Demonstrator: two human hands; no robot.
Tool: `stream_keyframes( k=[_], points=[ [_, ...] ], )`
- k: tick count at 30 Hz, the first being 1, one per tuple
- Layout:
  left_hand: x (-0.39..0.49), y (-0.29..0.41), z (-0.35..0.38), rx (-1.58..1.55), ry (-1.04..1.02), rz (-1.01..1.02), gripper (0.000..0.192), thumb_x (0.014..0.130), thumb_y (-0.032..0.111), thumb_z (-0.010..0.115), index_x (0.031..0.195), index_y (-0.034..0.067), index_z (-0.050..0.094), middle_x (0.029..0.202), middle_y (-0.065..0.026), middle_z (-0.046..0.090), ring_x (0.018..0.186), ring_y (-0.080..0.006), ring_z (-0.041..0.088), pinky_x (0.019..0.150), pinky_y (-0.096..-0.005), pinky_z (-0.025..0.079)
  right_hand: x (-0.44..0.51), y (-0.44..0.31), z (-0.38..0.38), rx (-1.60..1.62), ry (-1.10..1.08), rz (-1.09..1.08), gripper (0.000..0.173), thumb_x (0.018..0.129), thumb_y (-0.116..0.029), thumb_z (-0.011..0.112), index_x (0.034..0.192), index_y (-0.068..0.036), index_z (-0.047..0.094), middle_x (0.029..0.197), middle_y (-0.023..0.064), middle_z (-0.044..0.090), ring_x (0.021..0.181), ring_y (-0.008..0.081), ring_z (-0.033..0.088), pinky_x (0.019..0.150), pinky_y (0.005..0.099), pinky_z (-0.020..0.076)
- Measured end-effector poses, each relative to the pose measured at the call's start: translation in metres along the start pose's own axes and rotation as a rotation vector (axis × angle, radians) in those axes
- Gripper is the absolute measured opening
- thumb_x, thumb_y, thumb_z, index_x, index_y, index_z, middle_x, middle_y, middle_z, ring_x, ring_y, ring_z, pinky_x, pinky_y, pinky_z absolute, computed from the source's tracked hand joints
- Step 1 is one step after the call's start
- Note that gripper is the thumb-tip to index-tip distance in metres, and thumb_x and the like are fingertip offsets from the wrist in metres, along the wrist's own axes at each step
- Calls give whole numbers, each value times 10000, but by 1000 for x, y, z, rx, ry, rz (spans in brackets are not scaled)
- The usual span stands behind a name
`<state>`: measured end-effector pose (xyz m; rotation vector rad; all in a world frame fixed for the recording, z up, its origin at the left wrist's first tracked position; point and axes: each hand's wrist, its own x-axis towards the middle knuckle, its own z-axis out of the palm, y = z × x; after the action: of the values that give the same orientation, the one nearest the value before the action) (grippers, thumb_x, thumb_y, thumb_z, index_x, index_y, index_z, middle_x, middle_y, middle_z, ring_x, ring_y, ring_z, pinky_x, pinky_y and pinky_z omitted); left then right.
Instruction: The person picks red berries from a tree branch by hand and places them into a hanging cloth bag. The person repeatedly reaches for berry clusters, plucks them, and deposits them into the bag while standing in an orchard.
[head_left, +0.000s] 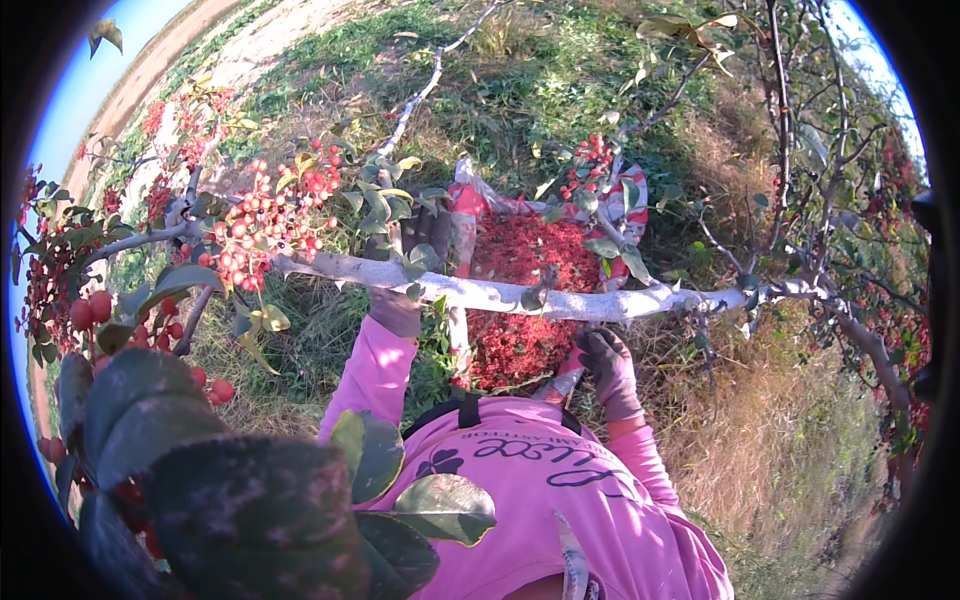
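Note:
A fabric bag (466, 202) with a red and pale pattern stands before me, filled with small red berries (510, 349). A thorny grey branch (480, 292) crosses above it. My left hand (397, 307), in a dark glove, is at the bag's left side, partly hidden behind the branch and leaves; its grip cannot be made out. My right hand (609, 367), also gloved, is at the bag's lower right edge, just below the branch, with its fingers bent; whether they hold the edge is unclear.
Clusters of red berries (262, 217) hang on branches at the left, and a smaller cluster (589, 161) is beyond the bag. Large dark leaves (247, 510) fill the lower left, close to the camera. Thin thorny branches (832, 150) rise at the right over dry grass (750, 450).

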<state>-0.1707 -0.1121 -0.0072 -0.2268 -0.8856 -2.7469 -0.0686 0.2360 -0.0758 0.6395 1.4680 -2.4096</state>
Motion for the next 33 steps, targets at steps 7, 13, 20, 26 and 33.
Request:
stream_keyframes(
  k=[7,13,20,26,33],
  points=[
    [-20,35,-63,1653,401,-193,349,939,294,535,1214,79,547,1173,-94,608,1055,-217,581,880,-388,478,3,2,1,-48,-67,-7,219,890,-183,628,1089,-94,607,1031,43,680,951,162,654,756,296,525],
    [-20,-18,50,592,-57,-355,343,911,176,627,1215,34,558,1066,-58,657,904,-174,646,745,-283,523,-8,-6,2,-103,-86,14,304,872,-254,658,1133,-108,601,1057,12,670,970,144,632,786,291,486],
    [17,-70,124,-135,-292,-260,335,919,104,567,1242,18,537,1147,-128,628,934,-197,650,801,-287,535,-16,-14,-4,-108,12,-2,257,903,-181,621,1142,-88,608,1044,18,667,918,146,643,731,276,516],
    [24,-76,147,128,-311,-109,366,882,139,643,1199,-8,536,1007,-106,655,902,-216,658,830,-356,545,-21,-1,-15,-99,54,32,311,889,-201,640,1170,-79,585,1061,37,667,920,165,648,748,300,528],
    [33,-54,164,107,-357,-174,178,884,43,614,1061,32,617,913,-37,649,788,-124,618,621,-261,485,-28,-5,-12,-81,80,-20,182,883,-182,638,1058,-133,643,937,-37,670,799,62,615,647,202,478]
  ],
)
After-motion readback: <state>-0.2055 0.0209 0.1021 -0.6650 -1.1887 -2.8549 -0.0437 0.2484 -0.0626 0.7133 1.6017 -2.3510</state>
